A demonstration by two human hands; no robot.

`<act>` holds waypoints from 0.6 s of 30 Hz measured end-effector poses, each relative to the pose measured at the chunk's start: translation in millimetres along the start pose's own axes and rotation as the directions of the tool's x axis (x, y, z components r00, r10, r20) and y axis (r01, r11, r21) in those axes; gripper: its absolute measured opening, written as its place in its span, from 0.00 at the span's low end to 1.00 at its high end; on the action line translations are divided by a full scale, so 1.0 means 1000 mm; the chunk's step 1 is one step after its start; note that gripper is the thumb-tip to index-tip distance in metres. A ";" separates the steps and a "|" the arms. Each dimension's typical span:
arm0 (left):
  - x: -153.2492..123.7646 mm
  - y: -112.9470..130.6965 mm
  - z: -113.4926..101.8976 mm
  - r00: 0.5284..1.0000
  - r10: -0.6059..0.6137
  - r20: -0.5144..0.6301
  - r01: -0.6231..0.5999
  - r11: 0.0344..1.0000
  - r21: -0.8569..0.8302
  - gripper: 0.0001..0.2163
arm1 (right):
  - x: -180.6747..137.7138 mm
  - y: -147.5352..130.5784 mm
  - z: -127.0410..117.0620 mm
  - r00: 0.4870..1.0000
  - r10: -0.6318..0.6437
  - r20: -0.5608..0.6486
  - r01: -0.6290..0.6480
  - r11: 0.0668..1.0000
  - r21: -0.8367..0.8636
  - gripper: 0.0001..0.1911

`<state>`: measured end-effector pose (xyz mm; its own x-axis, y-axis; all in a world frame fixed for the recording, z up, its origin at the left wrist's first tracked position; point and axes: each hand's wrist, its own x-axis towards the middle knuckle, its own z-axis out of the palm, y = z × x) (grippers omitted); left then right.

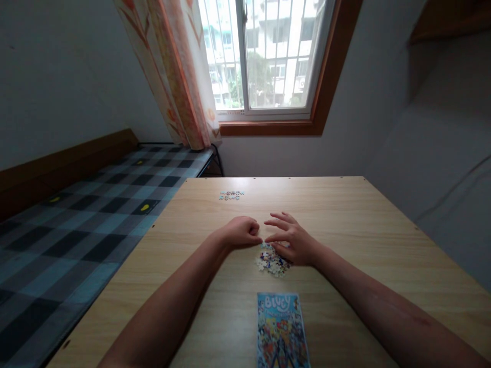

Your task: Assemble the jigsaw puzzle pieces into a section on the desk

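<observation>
Nearest, at bottom of view: picture sheet [282, 332] marked "BLUEY", lying flat on pale wood-grain desk [326, 204], crowded with small colourful figures. Just beyond: loose heap of jigsaw pieces [270, 265], some showing pale sides, others printed colour. Over right side of heap: right hand [288, 240], palm down, with fingers spread wide and thumb low against the pieces. Opposite, just left of and above heap: left hand [242, 233], with fingers curled in and thumb side pointing toward right fingertips. Very close together at the tips; cannot tell if touching, or if pinching a piece in the left. Farther up, left of centre near far edge of desk: small set of pieces in two rows [231, 195], well apart from heap. Along left side: bed [95, 199] with dark checked cover. Beyond: flowered curtain [174, 66] beside barred window [280, 61], with pale building and greenery outside.
</observation>
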<state>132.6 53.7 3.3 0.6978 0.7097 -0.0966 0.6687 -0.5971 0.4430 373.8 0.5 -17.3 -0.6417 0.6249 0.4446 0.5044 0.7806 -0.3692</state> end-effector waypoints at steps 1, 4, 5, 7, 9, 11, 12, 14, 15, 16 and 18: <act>0.000 -0.001 0.000 1.000 -0.003 0.000 0.003 1.000 -0.020 0.15 | 0.001 -0.003 0.000 1.000 -0.009 0.026 0.009 1.000 -0.003 0.14; 0.001 -0.005 0.000 1.000 -0.006 -0.003 0.006 0.998 -0.070 0.15 | 0.001 -0.005 0.001 0.997 -0.012 0.072 0.013 1.000 -0.006 0.16; 0.001 -0.006 0.000 1.000 -0.010 -0.005 0.009 0.997 -0.080 0.15 | 0.001 -0.004 0.002 0.997 -0.008 0.075 0.008 1.000 -0.004 0.15; 0.002 -0.009 0.001 1.000 -0.016 -0.006 0.016 0.995 -0.095 0.15 | 0.000 0.000 0.003 0.998 0.005 0.066 -0.005 1.000 0.000 0.13; 0.002 -0.010 0.001 1.000 -0.015 -0.006 0.014 0.994 -0.107 0.16 | -0.001 0.004 0.004 0.999 0.028 0.039 -0.027 1.000 -0.007 0.12; 0.002 -0.011 0.001 1.000 -0.010 -0.005 0.009 0.992 -0.122 0.16 | -0.002 0.008 0.006 0.999 0.046 0.013 -0.045 0.999 -0.027 0.12; 0.002 -0.012 0.001 1.000 -0.009 -0.004 0.008 0.991 -0.132 0.16 | -0.002 0.009 0.007 0.999 0.051 -0.002 -0.051 0.998 -0.039 0.12; 0.003 -0.013 -0.001 1.000 -0.012 0.004 0.013 0.987 -0.157 0.16 | -0.002 0.012 0.009 0.997 0.064 -0.047 -0.066 0.996 -0.053 0.14; 0.003 -0.014 -0.002 1.000 -0.016 0.011 0.018 0.984 -0.176 0.17 | -0.001 0.013 0.009 0.994 0.073 -0.079 -0.077 0.996 -0.051 0.14; 0.003 -0.015 -0.003 1.000 -0.021 0.020 0.024 0.979 -0.204 0.17 | -0.001 0.015 0.010 0.989 0.090 -0.120 -0.095 0.994 -0.043 0.15; 0.002 -0.015 -0.006 0.999 -0.028 0.040 0.038 0.961 -0.273 0.17 | -0.001 0.020 0.011 0.969 0.139 -0.206 -0.144 0.990 -0.012 0.16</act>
<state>122.6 66.3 1.8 0.6886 0.7107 -0.1444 0.5989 -0.4450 0.6658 378.4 15.2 -34.4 -0.4323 0.7161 0.5479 0.5982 0.6825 -0.4199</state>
